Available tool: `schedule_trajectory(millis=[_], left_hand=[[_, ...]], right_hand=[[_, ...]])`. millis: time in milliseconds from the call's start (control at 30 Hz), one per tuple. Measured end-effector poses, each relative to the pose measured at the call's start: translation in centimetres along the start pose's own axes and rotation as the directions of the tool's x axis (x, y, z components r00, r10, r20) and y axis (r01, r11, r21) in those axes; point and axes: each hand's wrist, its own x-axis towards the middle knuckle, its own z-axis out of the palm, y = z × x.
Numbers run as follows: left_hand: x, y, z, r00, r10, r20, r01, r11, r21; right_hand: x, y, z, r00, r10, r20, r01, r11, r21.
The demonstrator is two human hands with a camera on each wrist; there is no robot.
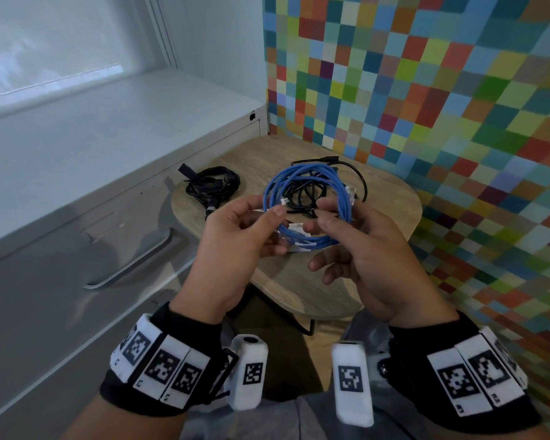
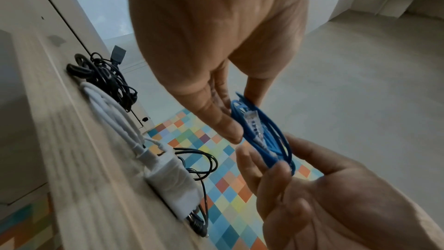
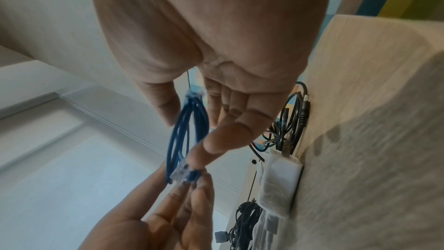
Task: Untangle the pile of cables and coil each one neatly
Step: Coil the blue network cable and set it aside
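I saw the blue cable point(image 1: 311, 204) wound in a round coil of several loops, held above the wooden table point(image 1: 391, 198). My left hand point(image 1: 235, 246) pinched its left side; my right hand point(image 1: 362, 249) gripped its right side.

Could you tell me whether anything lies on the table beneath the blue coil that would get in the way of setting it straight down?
Yes. Under the blue cable lie a loose black cable and a white adapter, so that patch of table is occupied.
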Motion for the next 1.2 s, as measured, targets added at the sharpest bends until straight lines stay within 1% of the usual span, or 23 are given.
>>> schedule_trajectory(millis=[167, 267, 400, 500, 567, 700, 767, 833, 1000, 1133, 1200], left_hand=[[1.4, 0.8, -0.9, 1.0, -0.001, -0.015, 0.002, 0.999, 0.051], [2.4, 1.2, -1.3, 0.999, -0.003, -0.038, 0.007, 0.996, 0.089], [4.3, 1.6, -1.8, 0.999, -0.018, -0.05, 0.027, 0.983, 0.181], [7.0, 2.2, -2.4, 0.997, -0.025, -0.074, 0.043, 0.964, 0.264], [9.6, 2.8, -3.0, 0.995, -0.034, -0.096, 0.063, 0.945, 0.321], [14.8, 3.1, -4.1, 0.978, -0.115, -0.175, 0.177, 0.9, 0.398], [16.5, 2.7, -4.1, 0.97, -0.163, -0.18, 0.228, 0.864, 0.449], [17.6, 2.3, -3.9, 0.966, -0.185, -0.179, 0.252, 0.822, 0.511], [20.0, 2.3, -3.3, 0.953, -0.178, -0.243, 0.296, 0.706, 0.643], [20.5, 2.9, -2.8, 0.961, -0.16, -0.226, 0.277, 0.597, 0.753], [20.2, 3.5, -1.9, 0.977, -0.109, -0.182, 0.212, 0.505, 0.837]], right_hand=[[0.6, -0.3, 0.1, 1.0, -0.026, 0.01, 0.026, 1.0, -0.013], [1.3, -0.1, 0.2, 1.0, -0.021, -0.001, 0.021, 1.0, 0.006], [2.2, 0.3, 0.2, 1.0, -0.008, -0.013, 0.008, 1.0, 0.014], [2.7, 0.7, -0.1, 1.0, 0.009, -0.027, -0.009, 1.0, 0.005], [3.0, 0.7, -0.2, 1.0, 0.016, -0.014, -0.017, 0.999, -0.036], [3.8, 0.0, 0.0, 1.0, 0.008, 0.01, -0.006, 0.992, -0.123], [4.3, -0.6, 0.0, 1.0, 0.001, 0.012, 0.0, 0.99, -0.14], [4.7, -1.2, -0.1, 1.0, -0.004, 0.013, 0.006, 0.99, -0.144], [5.2, -1.9, -1.1, 1.0, -0.015, 0.0, 0.015, 0.984, -0.18], [5.2, -2.1, -2.5, 0.999, -0.013, -0.032, 0.007, 0.981, -0.192], [5.0, -2.0, -3.4, 0.999, -0.018, -0.041, 0.01, 0.982, -0.19]])
